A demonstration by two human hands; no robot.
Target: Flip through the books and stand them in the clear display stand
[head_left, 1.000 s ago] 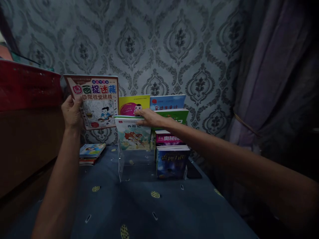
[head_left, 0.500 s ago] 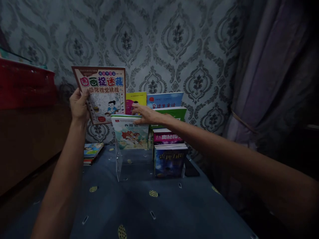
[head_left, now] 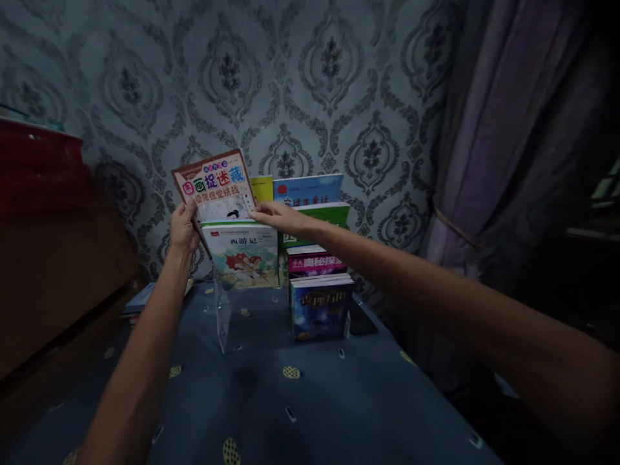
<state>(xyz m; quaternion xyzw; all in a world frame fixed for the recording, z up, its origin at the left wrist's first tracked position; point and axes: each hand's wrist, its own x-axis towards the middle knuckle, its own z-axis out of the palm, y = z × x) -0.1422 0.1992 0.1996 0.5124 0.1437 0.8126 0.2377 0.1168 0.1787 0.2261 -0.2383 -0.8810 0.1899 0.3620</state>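
Observation:
My left hand (head_left: 185, 227) is closed on the left edge of a brown-bordered picture book (head_left: 213, 187), thumb in front. The book leans to the left, its lower part hidden behind a pale green book (head_left: 245, 258) in the upper tier of a clear acrylic stand (head_left: 221, 323). At the picture book's right edge, my right hand (head_left: 281, 218) pinches it with thumb and fingers. Behind it show a yellow book (head_left: 262, 187) and a blue book (head_left: 310, 188). A green book (head_left: 334, 213) is partly covered by my right wrist.
Lower on the stand's right side are pink books (head_left: 314, 265) and dark blue books (head_left: 322, 310). A dark flat object (head_left: 363, 323) lies beside them. More books (head_left: 140, 300) lie at left on the blue cloth (head_left: 252, 400). A red container (head_left: 39, 168) stands far left; a curtain (head_left: 475, 161) hangs right.
The picture book has come down and right, tilting, and its lower part is now behind the pale green book. My right hand has moved onto its right edge. The view has shifted slightly.

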